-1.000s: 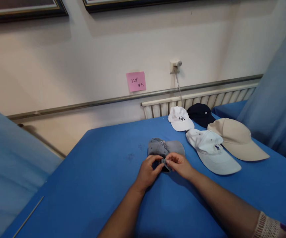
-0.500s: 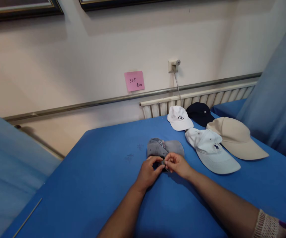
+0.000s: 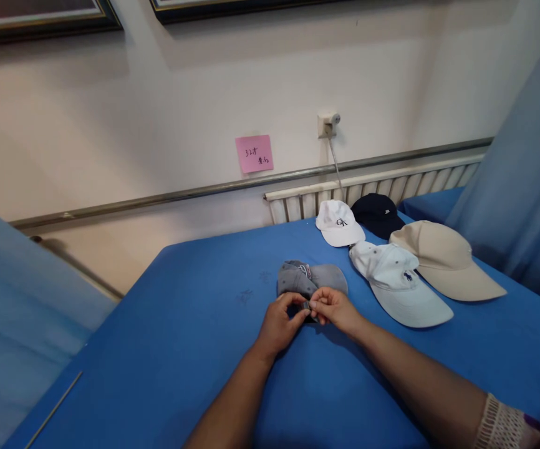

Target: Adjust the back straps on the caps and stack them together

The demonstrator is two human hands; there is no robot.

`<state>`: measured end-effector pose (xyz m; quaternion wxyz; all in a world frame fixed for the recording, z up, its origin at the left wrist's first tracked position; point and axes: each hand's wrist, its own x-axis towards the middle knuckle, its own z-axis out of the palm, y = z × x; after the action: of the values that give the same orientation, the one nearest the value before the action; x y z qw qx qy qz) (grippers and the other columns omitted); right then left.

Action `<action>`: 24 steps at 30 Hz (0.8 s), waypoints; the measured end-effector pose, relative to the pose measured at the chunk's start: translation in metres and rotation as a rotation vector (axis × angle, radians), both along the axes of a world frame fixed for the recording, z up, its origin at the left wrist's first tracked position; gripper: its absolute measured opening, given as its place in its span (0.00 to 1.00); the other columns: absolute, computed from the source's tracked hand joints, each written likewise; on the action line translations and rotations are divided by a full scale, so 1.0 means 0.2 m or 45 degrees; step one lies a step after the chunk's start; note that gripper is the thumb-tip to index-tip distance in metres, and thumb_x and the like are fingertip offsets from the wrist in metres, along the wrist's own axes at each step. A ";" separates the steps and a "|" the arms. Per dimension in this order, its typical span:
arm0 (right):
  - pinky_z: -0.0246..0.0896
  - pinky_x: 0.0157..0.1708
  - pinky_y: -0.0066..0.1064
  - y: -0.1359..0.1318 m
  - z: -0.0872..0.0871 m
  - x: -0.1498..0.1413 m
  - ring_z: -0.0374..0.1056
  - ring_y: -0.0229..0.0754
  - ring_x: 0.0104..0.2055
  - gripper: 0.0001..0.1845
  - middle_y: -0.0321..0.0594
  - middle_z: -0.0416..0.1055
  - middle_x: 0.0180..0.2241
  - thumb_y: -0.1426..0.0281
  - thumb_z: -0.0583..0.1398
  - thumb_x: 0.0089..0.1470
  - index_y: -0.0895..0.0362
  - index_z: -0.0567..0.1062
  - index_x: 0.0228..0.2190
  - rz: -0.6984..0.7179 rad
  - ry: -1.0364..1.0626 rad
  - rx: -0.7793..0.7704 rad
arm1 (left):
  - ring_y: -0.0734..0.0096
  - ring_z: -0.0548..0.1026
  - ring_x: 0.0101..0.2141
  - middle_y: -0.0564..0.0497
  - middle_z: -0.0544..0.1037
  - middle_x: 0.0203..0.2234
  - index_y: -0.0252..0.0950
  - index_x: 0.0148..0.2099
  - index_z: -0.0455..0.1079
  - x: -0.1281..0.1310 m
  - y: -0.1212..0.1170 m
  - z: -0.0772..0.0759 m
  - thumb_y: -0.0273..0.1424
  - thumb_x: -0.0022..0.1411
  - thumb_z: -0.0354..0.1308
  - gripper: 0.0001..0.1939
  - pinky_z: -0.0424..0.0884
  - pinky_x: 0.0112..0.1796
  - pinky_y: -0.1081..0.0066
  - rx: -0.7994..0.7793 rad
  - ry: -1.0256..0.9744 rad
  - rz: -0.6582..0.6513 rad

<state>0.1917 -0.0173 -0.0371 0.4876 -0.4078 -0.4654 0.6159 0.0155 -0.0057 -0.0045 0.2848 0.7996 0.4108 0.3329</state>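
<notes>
A grey baseball cap [image 3: 328, 277] lies on the blue-covered table, its brim pointing right and its back strap towards me. At that strap, a small metal buckle [image 3: 306, 305] sits between my fingertips. My left hand [image 3: 282, 321] pinches the buckle from the left with thumb and forefinger. From the right, my right hand [image 3: 335, 308] pinches the strap close to the buckle, with its fingers curled. Most of the strap and the cap's rear opening are hidden behind my hands.
To the right lie a white cap [image 3: 338, 227], a black cap [image 3: 376, 215], a pale cap with a small emblem [image 3: 403, 287] and a beige cap [image 3: 443, 255]. A metal rail [image 3: 204, 190] and radiator [image 3: 391, 184] run behind the table [image 3: 167, 324]. Curtains [image 3: 22, 330] hang at both sides.
My hands stay at the strap with hardly any movement; the fingertips shift slightly at the buckle. The caps have not moved.
</notes>
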 end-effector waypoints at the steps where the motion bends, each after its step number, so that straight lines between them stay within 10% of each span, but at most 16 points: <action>1: 0.52 0.17 0.24 0.00 0.00 0.00 0.60 0.31 0.15 0.23 0.32 0.71 0.20 0.52 0.66 0.41 0.56 0.67 0.27 -0.006 -0.010 0.001 | 0.66 0.75 0.38 0.49 0.78 0.36 0.37 0.41 0.71 0.00 0.00 0.00 0.30 0.57 0.60 0.08 0.70 0.42 0.66 0.000 -0.003 0.013; 11: 0.56 0.21 0.25 0.01 -0.03 0.02 0.60 0.31 0.20 0.20 0.31 0.68 0.23 0.56 0.66 0.44 0.56 0.69 0.32 0.010 -0.044 0.154 | 0.66 0.75 0.38 0.49 0.78 0.35 0.36 0.37 0.69 -0.01 0.01 0.00 0.29 0.55 0.61 0.06 0.70 0.42 0.65 -0.115 -0.101 -0.026; 24: 0.61 0.36 0.31 -0.07 0.07 0.00 0.66 0.39 0.36 0.19 0.37 0.71 0.37 0.81 0.57 0.50 0.53 0.71 0.43 -0.140 -0.838 0.848 | 0.66 0.74 0.40 0.48 0.76 0.39 0.35 0.32 0.67 0.02 0.01 -0.02 0.31 0.53 0.64 0.08 0.70 0.44 0.64 -0.307 -0.381 -0.082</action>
<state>0.1916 -0.0308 -0.0229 0.4503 -0.4268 -0.7452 0.2443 0.0192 -0.0029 -0.0090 0.4467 0.7140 0.3752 0.3872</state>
